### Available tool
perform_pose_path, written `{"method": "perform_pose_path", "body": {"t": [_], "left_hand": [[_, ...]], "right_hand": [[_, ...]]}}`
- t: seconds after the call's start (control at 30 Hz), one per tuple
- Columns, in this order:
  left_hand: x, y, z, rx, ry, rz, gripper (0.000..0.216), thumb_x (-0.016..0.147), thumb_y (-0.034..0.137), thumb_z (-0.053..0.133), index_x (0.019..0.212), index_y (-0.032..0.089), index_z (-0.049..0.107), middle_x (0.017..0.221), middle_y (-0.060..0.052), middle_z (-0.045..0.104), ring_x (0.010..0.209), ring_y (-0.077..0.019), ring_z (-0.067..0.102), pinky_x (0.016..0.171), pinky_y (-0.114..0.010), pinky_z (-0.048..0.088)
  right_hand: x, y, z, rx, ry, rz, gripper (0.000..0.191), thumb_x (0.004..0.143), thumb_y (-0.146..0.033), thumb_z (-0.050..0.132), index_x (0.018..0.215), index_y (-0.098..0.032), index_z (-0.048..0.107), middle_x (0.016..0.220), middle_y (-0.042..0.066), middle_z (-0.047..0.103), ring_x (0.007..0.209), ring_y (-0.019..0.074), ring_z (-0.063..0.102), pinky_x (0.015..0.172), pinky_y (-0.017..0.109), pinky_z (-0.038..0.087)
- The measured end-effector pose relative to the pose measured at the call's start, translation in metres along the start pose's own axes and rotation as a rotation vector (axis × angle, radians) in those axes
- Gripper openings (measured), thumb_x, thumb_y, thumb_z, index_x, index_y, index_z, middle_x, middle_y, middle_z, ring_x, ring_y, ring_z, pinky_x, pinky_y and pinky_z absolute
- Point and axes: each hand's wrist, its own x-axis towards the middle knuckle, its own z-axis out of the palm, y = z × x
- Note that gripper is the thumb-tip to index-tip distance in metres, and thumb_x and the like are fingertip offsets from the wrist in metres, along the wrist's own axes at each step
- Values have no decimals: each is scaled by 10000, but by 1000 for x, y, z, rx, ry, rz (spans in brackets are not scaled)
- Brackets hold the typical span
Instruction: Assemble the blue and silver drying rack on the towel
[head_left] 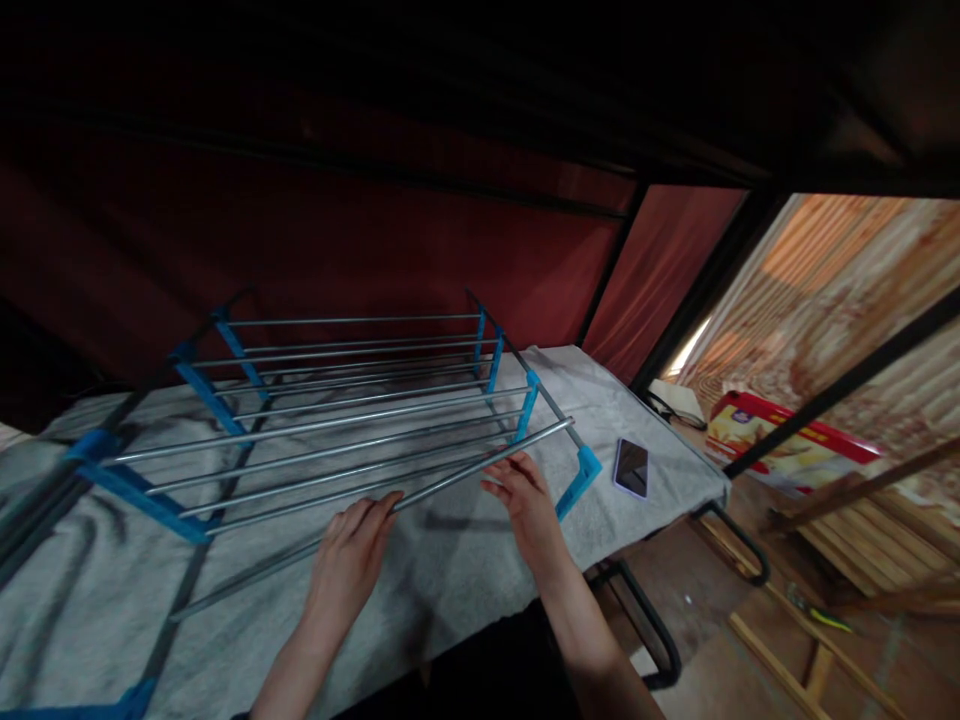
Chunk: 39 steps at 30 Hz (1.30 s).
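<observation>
My left hand (356, 545) is closed around a thin grey metal rod (480, 466) that slants across the front of a blue and grey rack. The rod's right end rests at a dark side bar, and its left part runs toward another side bar. Just below the rod, my right hand (527, 500) has its fingers apart and slightly bent; whether they touch the rod I cannot tell. The rack (330, 432) has several parallel metal rods set between blue plastic brackets, such as the right front bracket (577, 482). It stands on a grey cloth (465, 570).
A phone (631, 468) lies on the cloth to the right. Black metal bed-like framing (645, 620) borders the cloth. Beyond it are a red and yellow box (787, 440), wooden slats (877, 540) and a yellow-green-handled tool (829, 618) on the floor. Dark red fabric (375, 240) hangs behind the rack.
</observation>
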Motion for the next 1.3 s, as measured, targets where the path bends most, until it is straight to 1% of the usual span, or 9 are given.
{"method": "perform_pose_path", "body": {"t": [0.1, 0.23, 0.33, 0.5, 0.7, 0.9, 1.1, 1.2, 1.3], "left_hand": [[-8, -6, 5, 48, -45, 4, 348, 999, 353, 437, 1281, 255, 616, 929, -45, 665, 812, -205, 620, 760, -348, 467], [-15, -13, 9, 64, -86, 10, 361, 1004, 359, 414, 1282, 253, 618, 926, -56, 667, 827, -213, 624, 775, -349, 463], [-18, -16, 10, 68, -98, 6, 363, 1003, 370, 411, 1275, 253, 622, 931, -58, 672, 835, -220, 629, 778, -352, 464], [-24, -19, 11, 79, -106, 5, 369, 1001, 394, 395, 1226, 249, 649, 901, -59, 684, 817, -217, 643, 761, -347, 472], [-32, -25, 13, 86, -133, -5, 364, 1000, 406, 397, 1196, 223, 643, 951, -71, 711, 856, -228, 663, 788, -359, 475], [-44, -31, 16, 137, -188, -49, 333, 993, 384, 381, 1078, 212, 653, 958, -79, 728, 879, -252, 675, 804, -390, 487], [-61, -38, 20, 172, -269, -107, 305, 968, 344, 386, 1014, 212, 657, 953, -83, 732, 866, -260, 688, 802, -401, 499], [-66, -40, 22, 177, -279, -119, 291, 961, 329, 390, 1006, 213, 653, 948, -86, 734, 849, -259, 688, 798, -398, 502], [-68, -40, 22, 195, -293, -120, 276, 960, 307, 388, 1006, 218, 645, 952, -82, 731, 844, -248, 685, 803, -383, 500]], "right_hand": [[1, -1, -3, 17, 6, -5, 258, 744, -250, 761, 990, -217, 693, 1025, 27, 750, 932, 187, 697, 869, 356, 558], [4, 3, -11, 27, 31, 8, 245, 756, -261, 763, 985, -207, 694, 993, 35, 761, 892, 182, 708, 862, 355, 561], [7, 11, -18, 27, 41, 13, 235, 768, -282, 766, 979, -205, 694, 977, 36, 763, 868, 175, 710, 854, 350, 562], [9, 25, -28, 32, 68, 61, 241, 747, -287, 791, 948, -195, 696, 950, 42, 764, 831, 175, 713, 851, 357, 567], [8, 44, -39, 70, 97, 88, 237, 728, -291, 816, 911, -199, 698, 909, 36, 760, 841, 176, 717, 836, 338, 573], [12, 72, -63, 75, 127, 137, 166, 741, -265, 802, 848, -213, 687, 881, 26, 749, 851, 176, 708, 847, 343, 571], [12, 104, -89, 65, 217, 246, 172, 718, -219, 787, 738, -224, 616, 735, -19, 690, 720, 161, 678, 836, 346, 557], [9, 110, -98, 62, 233, 281, 186, 711, -224, 785, 730, -231, 600, 691, -34, 672, 704, 157, 664, 825, 335, 550], [8, 112, -103, 44, 253, 292, 172, 726, -233, 769, 739, -235, 597, 699, -47, 670, 716, 149, 664, 838, 328, 548]]}}
